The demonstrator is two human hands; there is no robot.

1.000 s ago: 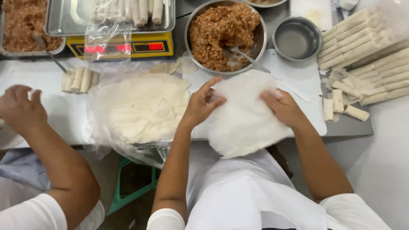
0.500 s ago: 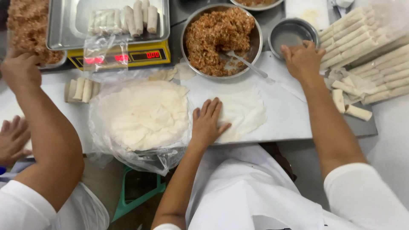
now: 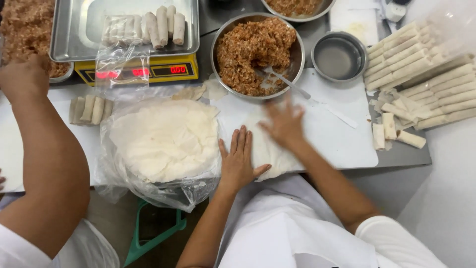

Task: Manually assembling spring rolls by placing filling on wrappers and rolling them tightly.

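A kitchen scale carries a steel tray of spring rolls, beside a small empty steel bowl.

Right hand motion-blurred, finger positions unclear. Wrapper sheet partly covered by both hands; left hand hides its near-left edge. Top bowl cut by upper edge. Co-worker's forearm hides part of board. Spoon tip buried in filling.
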